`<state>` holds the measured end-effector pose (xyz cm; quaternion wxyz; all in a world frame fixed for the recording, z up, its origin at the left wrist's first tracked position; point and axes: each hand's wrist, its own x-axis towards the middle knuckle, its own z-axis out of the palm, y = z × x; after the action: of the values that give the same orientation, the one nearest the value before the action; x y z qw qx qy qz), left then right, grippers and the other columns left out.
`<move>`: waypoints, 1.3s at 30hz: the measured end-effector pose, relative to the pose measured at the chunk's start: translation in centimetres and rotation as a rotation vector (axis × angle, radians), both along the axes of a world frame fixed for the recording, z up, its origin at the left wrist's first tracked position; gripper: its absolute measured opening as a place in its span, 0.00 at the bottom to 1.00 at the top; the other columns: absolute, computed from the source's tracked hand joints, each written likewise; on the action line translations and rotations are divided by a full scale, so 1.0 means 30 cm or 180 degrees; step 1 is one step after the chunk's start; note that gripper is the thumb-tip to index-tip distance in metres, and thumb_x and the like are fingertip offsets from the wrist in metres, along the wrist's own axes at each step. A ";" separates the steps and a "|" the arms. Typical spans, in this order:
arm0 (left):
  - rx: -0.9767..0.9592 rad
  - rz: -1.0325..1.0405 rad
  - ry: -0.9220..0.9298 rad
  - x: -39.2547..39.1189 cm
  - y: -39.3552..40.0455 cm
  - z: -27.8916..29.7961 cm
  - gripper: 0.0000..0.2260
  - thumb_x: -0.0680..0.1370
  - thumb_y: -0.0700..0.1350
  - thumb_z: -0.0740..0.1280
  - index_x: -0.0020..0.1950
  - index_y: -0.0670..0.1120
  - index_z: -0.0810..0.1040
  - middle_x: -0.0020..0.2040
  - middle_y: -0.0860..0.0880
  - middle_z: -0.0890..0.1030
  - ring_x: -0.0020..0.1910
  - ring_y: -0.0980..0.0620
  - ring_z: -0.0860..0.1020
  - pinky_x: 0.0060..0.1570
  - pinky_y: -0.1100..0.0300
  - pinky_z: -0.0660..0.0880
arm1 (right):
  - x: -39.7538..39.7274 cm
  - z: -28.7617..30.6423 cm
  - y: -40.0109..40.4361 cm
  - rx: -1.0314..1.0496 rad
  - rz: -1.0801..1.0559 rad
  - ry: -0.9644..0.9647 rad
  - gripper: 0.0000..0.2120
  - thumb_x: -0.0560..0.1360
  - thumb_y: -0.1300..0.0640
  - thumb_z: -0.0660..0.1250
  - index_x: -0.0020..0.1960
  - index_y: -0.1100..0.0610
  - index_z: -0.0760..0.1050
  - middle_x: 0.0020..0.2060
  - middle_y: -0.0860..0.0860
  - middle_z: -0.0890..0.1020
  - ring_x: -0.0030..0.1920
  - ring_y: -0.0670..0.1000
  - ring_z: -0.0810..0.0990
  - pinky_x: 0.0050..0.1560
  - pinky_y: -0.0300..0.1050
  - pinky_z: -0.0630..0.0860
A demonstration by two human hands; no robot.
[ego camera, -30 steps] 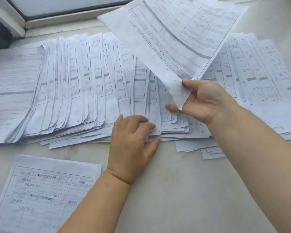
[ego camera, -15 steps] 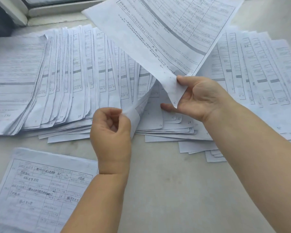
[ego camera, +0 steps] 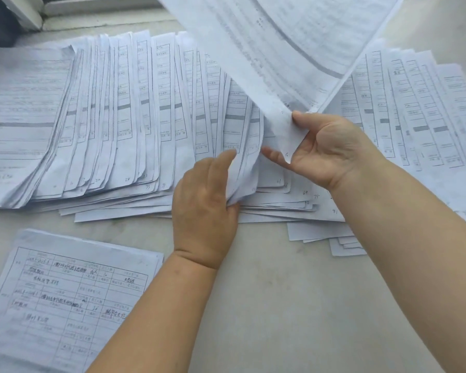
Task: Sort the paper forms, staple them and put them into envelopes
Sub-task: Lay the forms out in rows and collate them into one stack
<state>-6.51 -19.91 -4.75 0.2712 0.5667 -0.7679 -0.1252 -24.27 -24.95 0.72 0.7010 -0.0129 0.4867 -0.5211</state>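
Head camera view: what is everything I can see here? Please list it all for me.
Fanned row of white printed paper forms: too many to count, white with grey bars, spread across the far half of the surface.
Single white printed form sheet: one, held up above the row by its lower corner.
Stack of white forms with handwriting: one stack, near left corner.
Pale stone surface: one, off-white, under everything.
White window frame: one, top left edge.
Left hand: fingers lifting sheet edges in the row's middle.
Right hand: pinching the raised sheet's corner.
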 end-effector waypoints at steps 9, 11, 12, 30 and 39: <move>0.1018 0.0421 0.1183 0.089 -0.038 0.049 0.09 0.71 0.45 0.68 0.34 0.49 0.70 0.32 0.51 0.71 0.33 0.59 0.70 0.33 0.70 0.64 | -0.198 0.060 0.134 -0.0101 -0.0673 0.0838 0.10 0.80 0.67 0.57 0.48 0.57 0.75 0.43 0.50 0.86 0.44 0.50 0.86 0.39 0.47 0.82; 0.0600 0.0948 0.1359 0.086 -0.035 0.077 0.12 0.74 0.42 0.68 0.37 0.53 0.67 0.30 0.57 0.70 0.33 0.66 0.71 0.34 0.75 0.64 | -0.217 0.071 0.172 -0.0142 -0.0585 0.1200 0.11 0.79 0.68 0.58 0.47 0.55 0.76 0.42 0.49 0.86 0.45 0.48 0.86 0.39 0.45 0.81; 0.0443 0.1274 0.1555 0.085 -0.034 0.091 0.10 0.76 0.40 0.68 0.42 0.52 0.69 0.35 0.62 0.71 0.35 0.72 0.73 0.37 0.78 0.64 | -0.224 0.080 0.190 -0.0160 -0.0499 0.1467 0.12 0.79 0.68 0.58 0.47 0.55 0.76 0.39 0.47 0.86 0.43 0.47 0.85 0.39 0.44 0.82; 0.0129 0.1447 0.2057 0.136 -0.054 0.114 0.14 0.76 0.40 0.65 0.39 0.56 0.65 0.35 0.59 0.70 0.34 0.67 0.71 0.38 0.74 0.66 | 0.049 -0.016 -0.026 0.0482 0.2054 0.2858 0.05 0.77 0.63 0.65 0.49 0.55 0.77 0.51 0.55 0.83 0.48 0.56 0.82 0.55 0.54 0.80; 0.1392 -0.1016 -0.0372 0.117 -0.015 0.075 0.11 0.75 0.43 0.68 0.57 0.51 0.81 0.62 0.50 0.74 0.63 0.47 0.70 0.64 0.54 0.66 | -0.007 0.060 0.336 0.0203 0.0883 0.3935 0.05 0.77 0.60 0.61 0.48 0.54 0.76 0.31 0.50 0.80 0.28 0.49 0.75 0.34 0.45 0.75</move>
<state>-3.01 -20.37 -2.51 0.0744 0.4899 -0.8165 -0.2962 -24.47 -14.85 2.52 0.3515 -0.3535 0.8107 -0.3069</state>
